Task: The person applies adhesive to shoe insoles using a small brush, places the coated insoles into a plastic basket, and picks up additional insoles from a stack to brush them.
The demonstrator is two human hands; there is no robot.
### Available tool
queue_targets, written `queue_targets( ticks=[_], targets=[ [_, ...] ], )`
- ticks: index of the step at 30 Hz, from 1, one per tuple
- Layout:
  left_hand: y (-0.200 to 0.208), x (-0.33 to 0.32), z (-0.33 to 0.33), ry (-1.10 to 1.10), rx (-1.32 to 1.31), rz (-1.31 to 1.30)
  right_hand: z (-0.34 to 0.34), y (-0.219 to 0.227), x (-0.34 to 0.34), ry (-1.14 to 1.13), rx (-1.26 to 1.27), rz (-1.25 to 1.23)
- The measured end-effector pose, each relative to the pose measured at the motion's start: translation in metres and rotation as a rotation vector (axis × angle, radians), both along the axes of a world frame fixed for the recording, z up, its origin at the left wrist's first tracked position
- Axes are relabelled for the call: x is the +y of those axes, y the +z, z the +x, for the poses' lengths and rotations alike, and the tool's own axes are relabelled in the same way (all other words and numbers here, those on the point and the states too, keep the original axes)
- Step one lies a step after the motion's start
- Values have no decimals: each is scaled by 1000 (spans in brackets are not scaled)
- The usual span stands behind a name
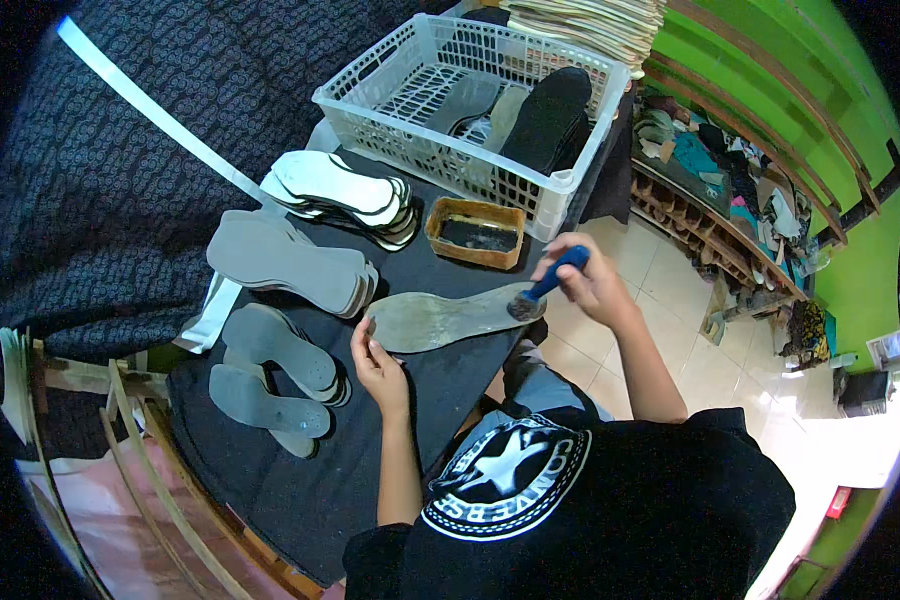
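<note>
A grey-beige insole (435,320) lies across the dark tabletop in front of me, its surface looking wet in places. Its left, wider end is gripped at the edge by my left hand (378,368), thumb on the near side. My right hand (592,280) is wrapped round the blue handle of a brush (550,280), whose bristles touch the insole's right end. Just beyond the insole stands a small brown tub (477,233) with dark, shiny contents. To the left are stacks of white insoles (335,190), light grey insoles (285,260) and darker grey insoles (275,370).
A white plastic crate (440,150) at the back holds black and grey insoles. Behind it rises a pile of cream sheets (590,30). A white strip (160,110) runs over the dark patterned cloth. Cluttered wooden shelves (710,220) stand right, beyond the tiled floor (660,290).
</note>
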State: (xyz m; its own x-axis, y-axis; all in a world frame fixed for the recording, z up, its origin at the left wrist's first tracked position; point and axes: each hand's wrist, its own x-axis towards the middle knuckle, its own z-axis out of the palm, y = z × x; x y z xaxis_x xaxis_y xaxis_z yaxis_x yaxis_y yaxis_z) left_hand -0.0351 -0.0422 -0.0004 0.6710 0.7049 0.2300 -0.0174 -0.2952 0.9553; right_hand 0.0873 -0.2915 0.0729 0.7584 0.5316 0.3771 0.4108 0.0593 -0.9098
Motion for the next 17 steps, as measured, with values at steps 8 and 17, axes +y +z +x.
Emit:
queue_targets(
  ticks=[8,17],
  targets=[
    [7,-5,3,5,-17,58,-6,-4,3,-59,160,190],
    [3,-2,2,-15,5,79,14,-20,-17,-79,267,199]
  ],
)
